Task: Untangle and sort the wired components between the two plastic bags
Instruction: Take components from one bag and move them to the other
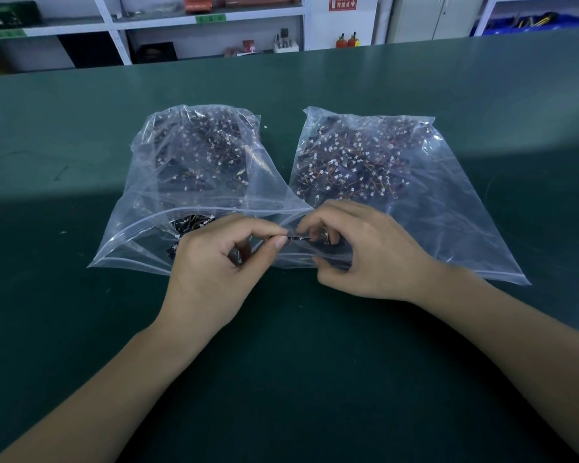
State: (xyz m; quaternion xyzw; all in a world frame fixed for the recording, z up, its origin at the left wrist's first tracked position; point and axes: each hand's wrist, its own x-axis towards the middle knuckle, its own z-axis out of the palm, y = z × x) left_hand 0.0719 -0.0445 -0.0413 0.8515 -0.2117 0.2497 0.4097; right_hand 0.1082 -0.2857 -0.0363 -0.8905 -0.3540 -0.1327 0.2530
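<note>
both hands' fingers [279, 242] pinch one small wired component [296, 238] between them, over the bag mouths.

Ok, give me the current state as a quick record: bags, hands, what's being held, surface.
left bag: clear zip bag, mouth open toward the person, full of dark wired components
right bag: clear zip bag beside it, also full of wired components
left hand: thumb and fingers pinch a small dark component
right hand: fingers curled, pinching the same component from the other side
position of hands: over the near edges of the bags, where the two meet
surface: green table
background: white shelving
</note>
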